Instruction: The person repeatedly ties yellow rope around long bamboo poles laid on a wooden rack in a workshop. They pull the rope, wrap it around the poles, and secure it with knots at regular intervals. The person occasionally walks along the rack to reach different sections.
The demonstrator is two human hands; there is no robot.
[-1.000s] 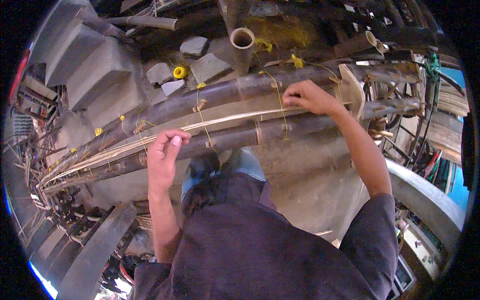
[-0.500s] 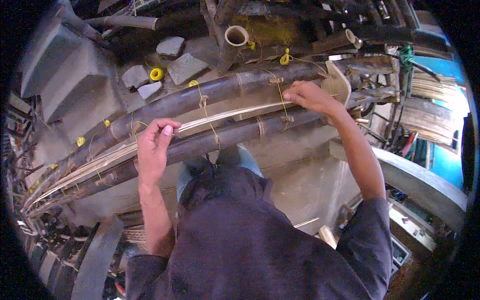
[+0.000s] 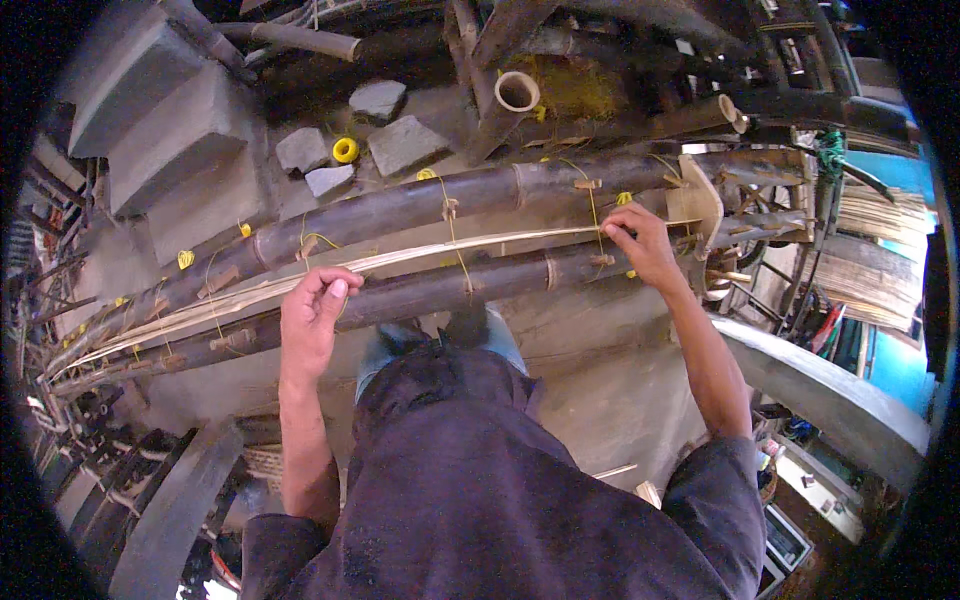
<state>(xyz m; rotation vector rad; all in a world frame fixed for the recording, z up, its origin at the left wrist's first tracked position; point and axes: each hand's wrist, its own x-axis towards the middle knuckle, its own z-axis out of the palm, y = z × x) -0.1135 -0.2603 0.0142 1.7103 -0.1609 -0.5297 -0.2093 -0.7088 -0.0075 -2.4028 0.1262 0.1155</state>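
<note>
Long pale bamboo strips (image 3: pixel 430 254) run lengthwise in the gap between two dark bamboo poles, the far pole (image 3: pixel 390 204) and the near pole (image 3: pixel 415 297). Thin yellow cords (image 3: pixel 452 235) cross the gap and are tied to small wooden pegs (image 3: pixel 449 209) on the poles. My left hand (image 3: pixel 312 318) is closed with its thumb and fingers at the strips, left of the middle. Farther right, my right hand (image 3: pixel 645 245) pinches the strips beside a cord, near a pale wooden end board (image 3: pixel 704 205).
Beyond the far pole lie flat grey stones (image 3: pixel 408 145) and a yellow cord roll (image 3: pixel 345 150). An upright hollow bamboo tube (image 3: pixel 516 92) stands behind. Concrete steps (image 3: pixel 180 140) rise at far left. A grey curved beam (image 3: pixel 820 380) is at right, below stacked split bamboo (image 3: pixel 870 255).
The whole view has shifted, so the poles appear farther right. My left hand sits farther left along the strips. My right hand has turned, its fingertips now pinched at the strips.
</note>
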